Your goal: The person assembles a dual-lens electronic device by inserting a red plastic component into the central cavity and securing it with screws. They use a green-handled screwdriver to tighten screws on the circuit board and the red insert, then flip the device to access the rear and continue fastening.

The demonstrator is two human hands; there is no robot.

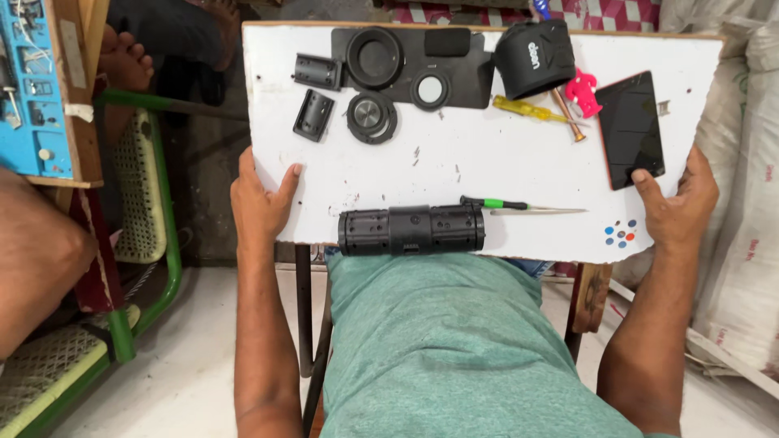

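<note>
My left hand (261, 203) grips the left edge of a white board (487, 154), thumb on top. My right hand (677, 207) grips the board's right edge, its thumb touching a dark tablet with a red rim (630, 128). A black cylindrical speaker body (411, 230) lies along the near edge of the board, between my hands. Beside it lies a screwdriver with a green and black handle (511, 207).
Black speaker parts sit at the far side: two round drivers (372, 116), end caps (316, 71), a black sheet (454, 81) and a black fabric cover (535, 57). A yellow screwdriver (531, 109) and a pink piece (583, 91) lie near the tablet. A person's knee (36, 259), a green chair (146, 211) and white sacks (742, 203) flank the board.
</note>
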